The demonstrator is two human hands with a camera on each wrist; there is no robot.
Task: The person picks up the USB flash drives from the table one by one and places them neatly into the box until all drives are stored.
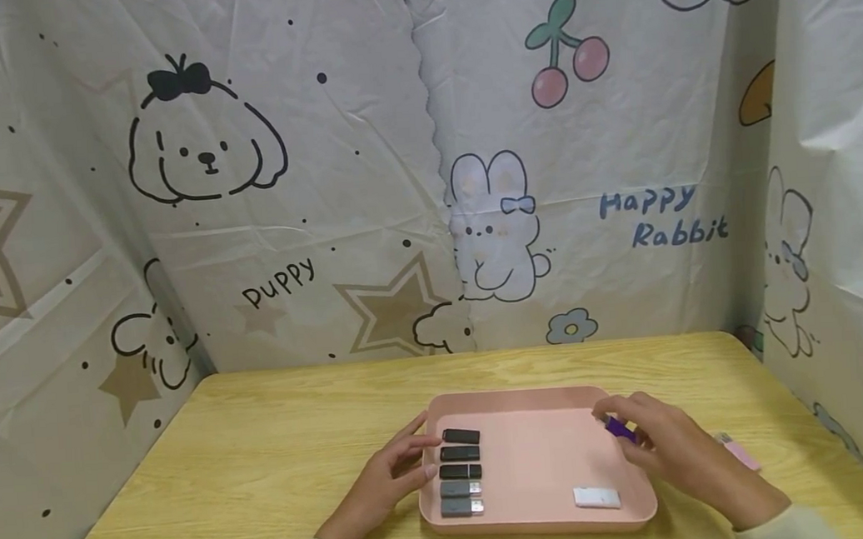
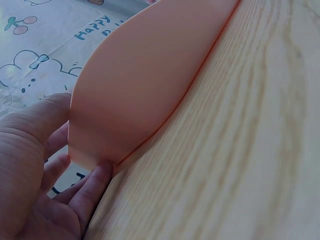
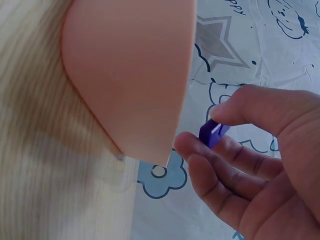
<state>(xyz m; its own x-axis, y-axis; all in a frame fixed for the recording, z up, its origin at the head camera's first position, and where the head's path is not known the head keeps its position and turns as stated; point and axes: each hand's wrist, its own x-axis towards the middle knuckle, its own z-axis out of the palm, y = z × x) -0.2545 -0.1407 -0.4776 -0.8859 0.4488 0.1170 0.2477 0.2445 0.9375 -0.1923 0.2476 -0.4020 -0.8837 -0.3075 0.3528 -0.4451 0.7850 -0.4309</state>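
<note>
A pink tray [image 1: 523, 397] lies on the table, with my left hand [image 1: 386, 477] at its left side. The fingers of that hand are loosely extended and touch the rim and outer wall, seen also in the left wrist view. My right hand [image 1: 676, 440] pinches a purple USB flash drive [image 1: 621, 430] between thumb and fingers, over the tray's right edge. Along the tray's left side runs a column of several dark flash drives: black ones [image 1: 462, 453] at the back, grey ones [image 1: 457, 508] at the front. A white flash drive [image 1: 596, 498] lies front right in the tray.
A pink flash drive [image 1: 739, 453] lies on the wooden table [image 1: 299, 412] right of the tray, partly behind the right hand. Printed cloth [image 1: 365, 182] hangs behind the table and along both sides.
</note>
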